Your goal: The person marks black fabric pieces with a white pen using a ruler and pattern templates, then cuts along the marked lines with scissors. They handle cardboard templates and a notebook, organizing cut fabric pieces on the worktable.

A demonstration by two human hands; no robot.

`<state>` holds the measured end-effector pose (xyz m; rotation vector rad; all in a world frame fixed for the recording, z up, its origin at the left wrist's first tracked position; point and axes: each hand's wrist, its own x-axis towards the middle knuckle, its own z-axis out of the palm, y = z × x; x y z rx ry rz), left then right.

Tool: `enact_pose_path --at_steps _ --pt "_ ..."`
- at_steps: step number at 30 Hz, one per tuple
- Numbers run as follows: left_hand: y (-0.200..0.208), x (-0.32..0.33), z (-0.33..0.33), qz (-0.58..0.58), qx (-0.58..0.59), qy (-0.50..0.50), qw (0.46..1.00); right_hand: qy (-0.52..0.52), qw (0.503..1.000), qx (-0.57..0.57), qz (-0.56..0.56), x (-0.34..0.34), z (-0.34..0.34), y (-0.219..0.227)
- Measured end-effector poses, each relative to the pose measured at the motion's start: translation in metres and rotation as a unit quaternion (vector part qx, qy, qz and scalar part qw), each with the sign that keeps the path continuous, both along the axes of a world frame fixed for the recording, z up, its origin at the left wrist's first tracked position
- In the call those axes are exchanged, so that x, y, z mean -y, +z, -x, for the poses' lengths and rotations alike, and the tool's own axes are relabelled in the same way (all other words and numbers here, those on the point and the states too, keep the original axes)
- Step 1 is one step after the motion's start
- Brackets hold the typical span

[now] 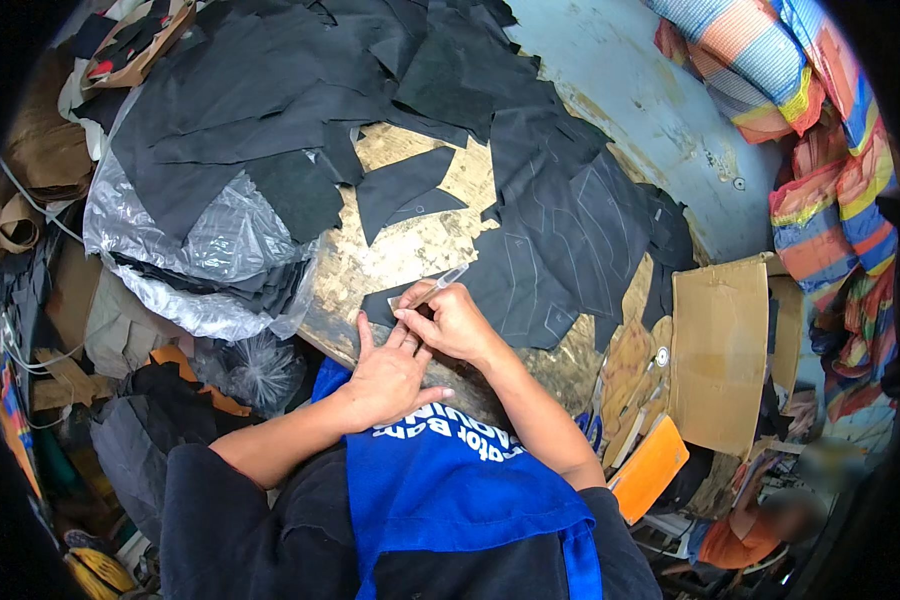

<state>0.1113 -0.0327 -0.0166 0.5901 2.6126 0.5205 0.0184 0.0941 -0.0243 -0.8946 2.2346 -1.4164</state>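
My right hand point(448, 322) is closed around a slim pen with a clear barrel point(446, 282), its tip down near the table's front edge. Just to the left, my left hand point(390, 372) lies flat with its fingers apart, its fingertips against a piece of black leather-like material point(376, 308). A small pale edge shows by the pen tip; what it belongs to is mostly hidden by my fingers. Beyond my right hand spreads a black sheet point(545, 250) with white outlines of shapes drawn on it. A loose black offcut point(408, 190) carries a white line too.
Black sheets point(300, 70) are heaped over the worn wooden table point(400, 250), some on clear plastic point(215, 240). At right stand a cardboard box point(720, 355), an orange flat object point(650, 468) and blue-handled scissors point(590, 428). Striped woven sacks point(750, 60) hang beyond. Another person point(740, 538) sits lower right.
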Motion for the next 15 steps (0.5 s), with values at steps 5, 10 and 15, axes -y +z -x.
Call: enact_pose_path --at_steps 5,10,15 --pt "-0.004 0.001 -0.002 0.010 -0.050 0.001 0.999 -0.040 0.997 -0.059 0.023 0.015 0.000 -0.003" --pt "-0.003 0.003 -0.001 -0.002 -0.058 -0.008 0.998 -0.089 0.993 -0.074 0.020 0.023 -0.004 -0.004" --pt "0.001 0.006 0.005 -0.004 -0.034 -0.027 0.999 -0.113 0.991 -0.071 0.005 0.024 -0.008 -0.001"
